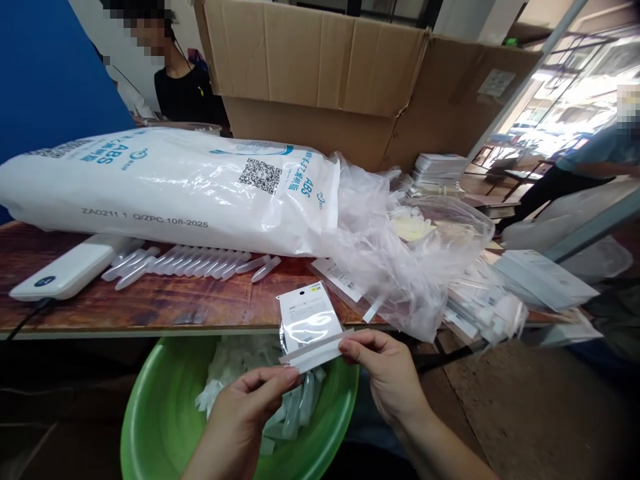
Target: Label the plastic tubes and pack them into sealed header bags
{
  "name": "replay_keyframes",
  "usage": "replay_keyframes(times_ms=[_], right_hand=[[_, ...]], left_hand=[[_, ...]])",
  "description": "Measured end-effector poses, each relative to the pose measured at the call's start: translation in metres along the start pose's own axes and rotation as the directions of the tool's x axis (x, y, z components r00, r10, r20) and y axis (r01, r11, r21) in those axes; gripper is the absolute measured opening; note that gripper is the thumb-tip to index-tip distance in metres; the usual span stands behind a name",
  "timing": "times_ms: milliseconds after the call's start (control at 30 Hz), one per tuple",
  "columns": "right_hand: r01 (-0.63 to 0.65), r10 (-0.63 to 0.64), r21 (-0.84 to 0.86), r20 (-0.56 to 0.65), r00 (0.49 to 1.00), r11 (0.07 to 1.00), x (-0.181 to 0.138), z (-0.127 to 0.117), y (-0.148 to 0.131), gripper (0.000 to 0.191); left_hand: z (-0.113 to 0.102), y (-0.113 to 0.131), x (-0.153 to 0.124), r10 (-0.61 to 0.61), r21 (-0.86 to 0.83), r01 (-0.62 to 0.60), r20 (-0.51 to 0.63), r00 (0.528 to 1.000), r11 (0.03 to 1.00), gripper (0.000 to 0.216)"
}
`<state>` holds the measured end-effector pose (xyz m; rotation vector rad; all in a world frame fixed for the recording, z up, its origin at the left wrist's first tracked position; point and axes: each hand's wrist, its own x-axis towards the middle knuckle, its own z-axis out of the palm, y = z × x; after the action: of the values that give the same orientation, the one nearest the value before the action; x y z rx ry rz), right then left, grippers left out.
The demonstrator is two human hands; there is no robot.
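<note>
A clear plastic packet with a printed white card [307, 317] inside hangs over the table's front edge, its flap end toward me. My left hand [255, 407] pinches the left end of the flap between thumb and finger. At the flap's right end, my right hand [383, 370] pinches it the same way. Below the hands stands a green basin [145, 413] holding many translucent white pieces and small tubes. Just behind the packet, a row of translucent plastic tubes [200, 261] lies on the wooden table [170, 303].
A large white printed sack [200, 180] lies along the table, with a power bank [75, 267] at left. Crumpled clear bags [385, 260] and stacked cards [545, 280] lie at right. Cardboard [320, 60] stands behind. One person [183, 87] is at back left, another [595, 160] at right.
</note>
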<state>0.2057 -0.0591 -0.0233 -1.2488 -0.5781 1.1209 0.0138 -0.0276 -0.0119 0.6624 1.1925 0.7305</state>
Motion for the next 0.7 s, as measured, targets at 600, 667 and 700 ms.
replay_keyframes(times_ms=[600,667,700], right_hand=[[-0.045,0.046,-0.032,0.015,0.999,0.998,0.012,-0.022,-0.002,0.024],[-0.059,0.060,-0.039,0.023,0.998,0.998,0.012,-0.022,-0.004,0.024],[-0.064,0.065,-0.044,0.025,0.998,0.997,0.012,-0.022,-0.004,0.025]], left_hand=[[0.015,-0.010,-0.006,-0.197,-0.095,0.207,0.103,0.975,0.974,0.026],[0.015,-0.011,-0.004,-0.204,-0.073,0.214,0.123,0.971,0.974,0.025],[0.014,-0.011,-0.004,-0.205,-0.053,0.214,0.139,0.969,0.975,0.024]])
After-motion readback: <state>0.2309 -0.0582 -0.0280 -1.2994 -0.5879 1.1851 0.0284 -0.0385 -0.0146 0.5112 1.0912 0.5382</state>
